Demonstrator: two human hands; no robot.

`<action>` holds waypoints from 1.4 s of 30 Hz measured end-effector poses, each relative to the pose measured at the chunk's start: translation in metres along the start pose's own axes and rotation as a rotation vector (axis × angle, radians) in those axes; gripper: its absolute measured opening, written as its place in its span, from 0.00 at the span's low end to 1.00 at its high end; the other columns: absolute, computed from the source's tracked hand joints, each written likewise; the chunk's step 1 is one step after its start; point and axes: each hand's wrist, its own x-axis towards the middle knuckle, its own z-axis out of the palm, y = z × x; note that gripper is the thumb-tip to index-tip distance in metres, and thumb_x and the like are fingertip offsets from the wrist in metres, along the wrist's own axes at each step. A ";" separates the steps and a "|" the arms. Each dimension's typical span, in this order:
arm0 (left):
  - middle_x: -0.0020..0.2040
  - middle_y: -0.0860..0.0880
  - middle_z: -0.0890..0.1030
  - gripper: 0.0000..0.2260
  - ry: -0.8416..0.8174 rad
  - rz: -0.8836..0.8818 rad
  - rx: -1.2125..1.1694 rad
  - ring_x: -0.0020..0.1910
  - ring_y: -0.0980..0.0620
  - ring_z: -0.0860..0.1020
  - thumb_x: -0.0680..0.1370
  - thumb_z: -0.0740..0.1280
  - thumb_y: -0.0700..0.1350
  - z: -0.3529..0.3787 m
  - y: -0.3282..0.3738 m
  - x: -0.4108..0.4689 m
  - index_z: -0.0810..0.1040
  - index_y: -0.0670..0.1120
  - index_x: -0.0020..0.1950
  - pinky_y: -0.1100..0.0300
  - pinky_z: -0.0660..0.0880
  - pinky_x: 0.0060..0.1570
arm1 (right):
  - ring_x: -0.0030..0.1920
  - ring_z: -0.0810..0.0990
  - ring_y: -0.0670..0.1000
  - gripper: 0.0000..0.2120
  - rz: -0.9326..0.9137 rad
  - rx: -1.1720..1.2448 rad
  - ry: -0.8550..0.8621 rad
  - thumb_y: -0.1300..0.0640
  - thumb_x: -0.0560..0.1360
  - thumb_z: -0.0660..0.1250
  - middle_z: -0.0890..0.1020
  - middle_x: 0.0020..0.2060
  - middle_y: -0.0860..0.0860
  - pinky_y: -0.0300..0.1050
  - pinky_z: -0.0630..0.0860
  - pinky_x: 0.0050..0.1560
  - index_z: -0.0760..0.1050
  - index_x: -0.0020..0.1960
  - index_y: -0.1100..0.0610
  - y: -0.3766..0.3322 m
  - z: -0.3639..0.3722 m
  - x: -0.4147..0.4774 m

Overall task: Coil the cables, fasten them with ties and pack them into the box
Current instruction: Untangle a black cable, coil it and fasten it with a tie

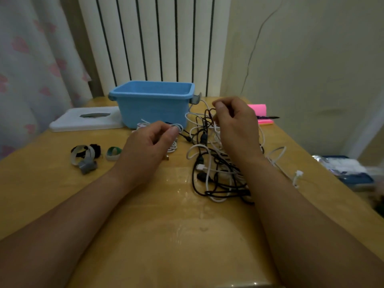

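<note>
wooden table (145,225), blue box (153,109) at the back. left hand (148,144) pinches a white cable loop (177,127); right hand (234,127) pinches a black strand (208,113) above the tangle (220,179). risk: pulling apart likely cinches knots, drags the pile. ties (86,155) lie unused, left.

The box (152,110) stands far and central on the worktop (145,225), with a flat case (83,120) just left of it. The ties (87,156) lie nearer, to the left. The tangled cables (217,163) spread right of centre, with a notepad (258,109) beyond them.
</note>
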 end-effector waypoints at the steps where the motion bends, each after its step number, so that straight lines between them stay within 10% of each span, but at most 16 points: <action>1: 0.34 0.52 0.80 0.11 -0.027 -0.001 -0.029 0.31 0.57 0.76 0.85 0.63 0.58 0.003 0.006 -0.003 0.80 0.53 0.52 0.56 0.76 0.36 | 0.43 0.83 0.47 0.07 0.034 0.026 0.008 0.53 0.84 0.66 0.84 0.40 0.46 0.45 0.78 0.43 0.82 0.52 0.52 -0.002 -0.001 0.000; 7: 0.36 0.51 0.79 0.12 -0.021 0.120 0.079 0.35 0.52 0.77 0.84 0.66 0.56 0.010 0.033 -0.014 0.77 0.51 0.46 0.52 0.76 0.36 | 0.43 0.87 0.53 0.08 0.161 0.060 -0.145 0.55 0.85 0.65 0.86 0.41 0.51 0.46 0.80 0.41 0.82 0.55 0.55 -0.047 -0.038 0.013; 13: 0.48 0.60 0.77 0.14 -0.580 0.153 0.487 0.46 0.61 0.76 0.78 0.68 0.68 0.026 0.064 -0.024 0.79 0.59 0.52 0.58 0.77 0.44 | 0.36 0.85 0.47 0.07 0.088 -0.231 -0.463 0.55 0.85 0.65 0.86 0.41 0.51 0.38 0.76 0.34 0.82 0.53 0.56 -0.056 -0.094 -0.010; 21: 0.56 0.55 0.76 0.09 -0.682 0.368 0.778 0.54 0.54 0.75 0.84 0.65 0.58 0.025 0.085 -0.030 0.80 0.56 0.60 0.50 0.78 0.54 | 0.38 0.86 0.49 0.08 0.198 -0.312 -0.514 0.56 0.84 0.66 0.87 0.40 0.52 0.47 0.80 0.40 0.82 0.48 0.53 -0.042 -0.131 -0.046; 31: 0.41 0.41 0.84 0.09 -0.179 -0.194 -0.336 0.40 0.42 0.86 0.89 0.60 0.42 -0.034 0.126 0.013 0.75 0.38 0.56 0.51 0.87 0.44 | 0.51 0.84 0.45 0.05 0.045 -0.351 -0.614 0.55 0.81 0.72 0.85 0.49 0.44 0.47 0.80 0.57 0.84 0.57 0.51 -0.079 -0.118 -0.030; 37: 0.42 0.42 0.78 0.09 0.005 -0.350 -0.524 0.30 0.49 0.81 0.89 0.58 0.43 -0.054 0.113 0.021 0.76 0.41 0.58 0.57 0.82 0.34 | 0.51 0.85 0.54 0.06 0.133 -0.300 -0.531 0.60 0.83 0.67 0.86 0.48 0.52 0.47 0.81 0.49 0.82 0.54 0.54 -0.096 -0.096 -0.019; 42: 0.46 0.42 0.79 0.10 0.049 -0.528 -0.582 0.35 0.48 0.82 0.90 0.56 0.43 -0.060 0.084 0.003 0.74 0.39 0.64 0.57 0.82 0.34 | 0.49 0.86 0.49 0.17 0.360 -0.217 -0.898 0.44 0.86 0.62 0.88 0.49 0.50 0.42 0.78 0.49 0.83 0.60 0.54 -0.094 -0.097 -0.048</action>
